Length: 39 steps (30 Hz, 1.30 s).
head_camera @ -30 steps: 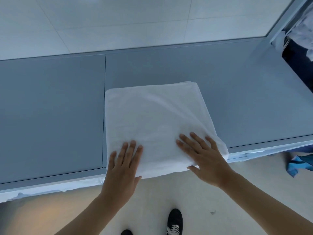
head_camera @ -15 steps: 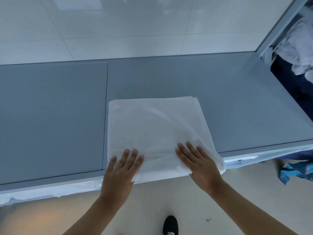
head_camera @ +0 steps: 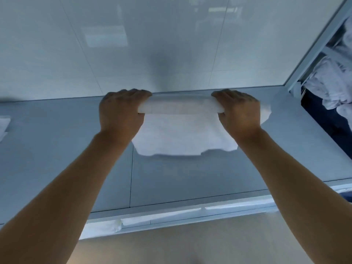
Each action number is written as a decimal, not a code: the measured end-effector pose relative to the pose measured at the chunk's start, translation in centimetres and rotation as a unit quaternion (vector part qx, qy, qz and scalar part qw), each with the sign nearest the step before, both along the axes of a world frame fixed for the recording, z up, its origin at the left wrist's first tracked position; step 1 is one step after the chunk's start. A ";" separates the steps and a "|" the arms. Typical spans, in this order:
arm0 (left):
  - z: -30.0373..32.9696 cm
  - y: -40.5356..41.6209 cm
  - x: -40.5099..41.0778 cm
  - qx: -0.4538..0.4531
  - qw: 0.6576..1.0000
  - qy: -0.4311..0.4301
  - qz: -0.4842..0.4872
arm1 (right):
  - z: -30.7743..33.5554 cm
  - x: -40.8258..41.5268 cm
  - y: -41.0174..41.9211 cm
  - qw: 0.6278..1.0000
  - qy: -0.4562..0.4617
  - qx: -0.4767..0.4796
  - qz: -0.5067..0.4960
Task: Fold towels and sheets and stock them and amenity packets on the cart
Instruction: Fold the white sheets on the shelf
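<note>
A folded white towel [head_camera: 182, 134] hangs in the air above the grey table [head_camera: 66, 149], near its far edge. My left hand [head_camera: 122, 113] grips the towel's top edge at its left end. My right hand [head_camera: 240, 111] grips the same edge at its right end. The top edge is bunched into a roll between my hands, and the rest droops down towards the table. A loose corner sticks out to the right of my right hand. The frame is blurred by motion.
A tiled white wall [head_camera: 152, 44] rises behind the table. At the right, a metal frame [head_camera: 312, 46] holds a pile of white linen [head_camera: 333, 79]. Another bit of white cloth [head_camera: 3, 126] lies at the table's left edge.
Earlier both hands pressed flat on the towel lying at the table's near edge. Now they have closed on it and lifted it up and away towards the wall. The view has tilted upward.
</note>
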State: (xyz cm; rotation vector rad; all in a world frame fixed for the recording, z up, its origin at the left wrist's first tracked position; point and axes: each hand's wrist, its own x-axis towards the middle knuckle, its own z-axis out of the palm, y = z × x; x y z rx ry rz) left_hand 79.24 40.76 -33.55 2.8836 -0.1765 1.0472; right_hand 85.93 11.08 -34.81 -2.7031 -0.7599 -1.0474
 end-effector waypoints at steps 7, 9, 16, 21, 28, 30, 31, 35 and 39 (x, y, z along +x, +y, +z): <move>-1.9 1.3 -3.2 -0.006 0.988 -0.141 -0.056 | -1.4 -1.8 -0.5 0.988 -0.122 0.043 0.082; -6.9 1.5 -5.7 -0.019 0.996 -0.060 -0.063 | -6.1 -4.2 -1.1 0.994 -0.048 0.023 0.099; -21.4 0.2 -14.7 -0.058 0.939 0.330 -0.080 | -19.4 -12.4 -3.2 0.892 0.438 -0.066 0.088; -20.2 -0.2 -8.3 -0.093 0.937 0.337 -0.007 | -18.5 -8.0 0.2 0.912 0.403 -0.043 0.071; -22.9 -2.1 -4.2 -0.049 0.927 0.365 0.071 | -20.4 -0.5 8.7 0.907 0.397 -0.098 0.105; -23.2 -1.8 -4.2 -0.067 0.930 0.356 0.067 | -21.5 0.4 7.6 0.909 0.397 -0.095 0.090; -23.3 -1.7 -4.0 -0.067 0.930 0.356 0.064 | -21.9 1.0 6.7 0.911 0.398 -0.081 0.074; -23.4 -1.7 -3.2 -0.053 0.930 0.357 0.065 | -22.6 2.6 5.5 0.916 0.396 -0.053 0.043; -23.2 -1.6 -2.9 -0.059 0.932 0.354 0.061 | -22.7 2.4 5.7 0.916 0.397 -0.043 0.039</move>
